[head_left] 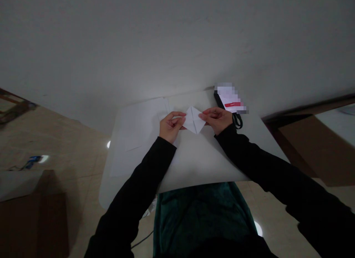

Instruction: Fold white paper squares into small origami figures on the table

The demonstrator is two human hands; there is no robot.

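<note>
While each hand pinches an opposite corner, the paper (194,119) sits between them as a small white diamond, over the far middle of the table (194,165). The left hand (169,127) is closed on the paper's left corner with its fingers curled over the edge. The right hand (217,119) grips the right corner between thumb and fingertips. The hands stand apart, joined only by the paper. Crease lines cross its face and meet near the centre, and a flap points toward the person. Whether the paper rests on the table or is lifted just clear of it cannot be told.

Judged from the creases, the step in hand is a fold midway through a paper-folding sequence, with the corners being held or drawn outward. A further fold would call for an even pull from both sides, the corners kept aligned on the centre crease, and a flat press against the table.

Flat sheets (138,136) lie to the left, partly under the left hand. A card (231,101) on a black strap (237,121) lies just beyond the right hand.
</note>
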